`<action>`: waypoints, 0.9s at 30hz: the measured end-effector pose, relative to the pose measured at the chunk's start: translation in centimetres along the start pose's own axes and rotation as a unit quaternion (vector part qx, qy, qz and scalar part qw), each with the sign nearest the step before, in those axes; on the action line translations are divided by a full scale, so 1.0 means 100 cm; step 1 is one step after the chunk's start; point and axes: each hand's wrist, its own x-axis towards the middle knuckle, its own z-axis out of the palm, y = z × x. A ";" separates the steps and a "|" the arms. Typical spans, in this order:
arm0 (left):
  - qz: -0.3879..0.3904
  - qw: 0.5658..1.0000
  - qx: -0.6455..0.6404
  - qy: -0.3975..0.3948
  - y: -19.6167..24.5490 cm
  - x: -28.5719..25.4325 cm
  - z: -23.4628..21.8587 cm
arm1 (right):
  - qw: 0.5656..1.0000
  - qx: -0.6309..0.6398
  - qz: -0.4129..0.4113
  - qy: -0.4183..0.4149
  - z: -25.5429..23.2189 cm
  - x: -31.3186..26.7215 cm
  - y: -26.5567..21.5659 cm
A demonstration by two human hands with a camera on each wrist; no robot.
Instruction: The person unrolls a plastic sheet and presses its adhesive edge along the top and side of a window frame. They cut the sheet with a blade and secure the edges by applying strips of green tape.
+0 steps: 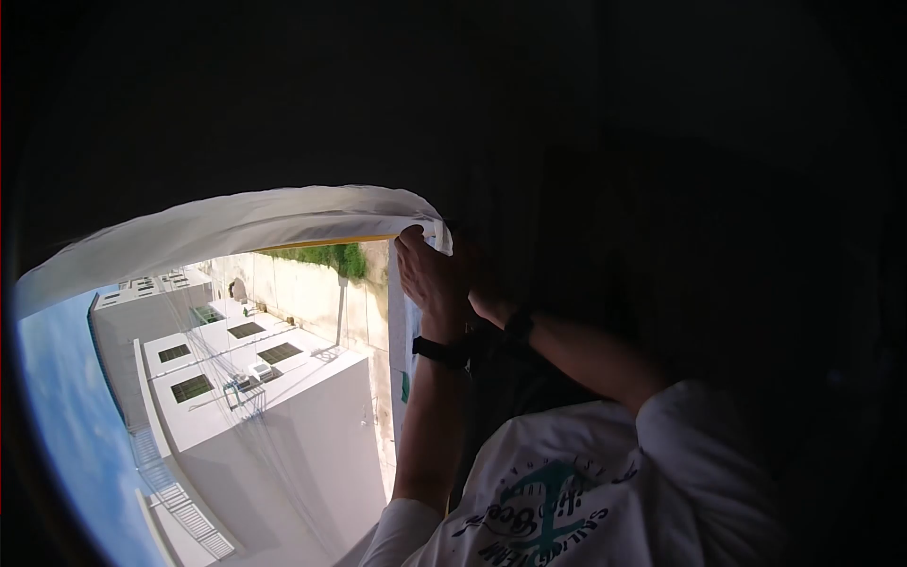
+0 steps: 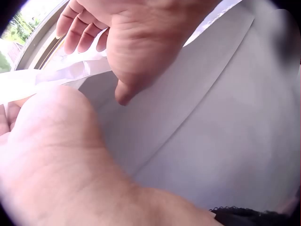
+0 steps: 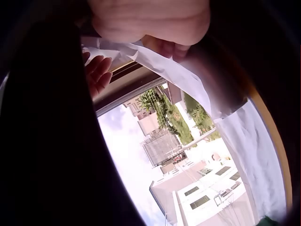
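Note:
A white, thin curtain (image 1: 283, 210) runs along the edge of a bright window. My left hand (image 2: 146, 42) has loosely bent fingers (image 2: 73, 37) beside the window frame, its palm overlapping the curtain in the left wrist view. Its fingers also show at the left of the right wrist view. My right hand (image 3: 153, 21) grips the curtain's edge, with its fingertips (image 3: 164, 47) curled at the fabric. In the head view, my left hand (image 1: 432, 274) partly covers my right hand, which lies in deep shadow.
The window frame (image 3: 127, 87) borders the opening. Outside stand white buildings (image 1: 274, 331), with greenery (image 1: 331, 257) and sky (image 1: 71, 397). Most of the room is dark. Both wrists wear dark straps, such as the left strap (image 1: 439, 352).

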 end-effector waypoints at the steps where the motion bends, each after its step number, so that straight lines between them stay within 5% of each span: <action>1: -0.001 1.000 0.002 -0.006 -0.004 -0.001 0.006 | 0.993 0.112 -0.014 0.039 0.005 -0.002 0.000; 2: -0.011 1.000 -0.010 -0.022 -0.008 -0.002 0.009 | 0.996 0.077 -0.035 0.034 0.005 0.025 0.069; 5: -0.013 0.997 -0.064 -0.048 -0.022 -0.003 -0.007 | 0.998 -0.012 -0.028 -0.061 -0.010 0.017 0.057; 9: 0.011 0.997 -0.081 -0.013 -0.049 -0.015 -0.012 | 0.996 0.089 0.020 -0.017 -0.004 0.010 0.043; 13: -0.075 0.988 -0.124 -0.052 -0.065 -0.024 -0.022 | 0.993 0.079 0.038 -0.074 -0.012 0.019 0.063; 15: -0.087 0.992 -0.038 -0.082 -0.071 -0.023 -0.029 | 0.993 0.077 0.055 -0.064 -0.010 0.018 0.062; 17: -0.168 0.974 -0.143 -0.044 -0.086 -0.026 -0.027 | 0.993 0.074 0.073 -0.053 -0.010 0.018 0.060; 23: -0.146 0.977 -0.135 -0.082 -0.134 -0.034 -0.020 | 0.994 0.041 0.082 -0.057 -0.013 0.019 0.063; 25: -0.025 0.996 -0.073 -0.052 -0.149 -0.035 -0.014 | 0.995 0.027 0.066 -0.074 -0.014 0.017 0.058; 27: -0.103 0.983 -0.140 -0.064 -0.158 -0.034 -0.008 | 0.995 0.032 0.070 -0.068 -0.014 0.016 0.054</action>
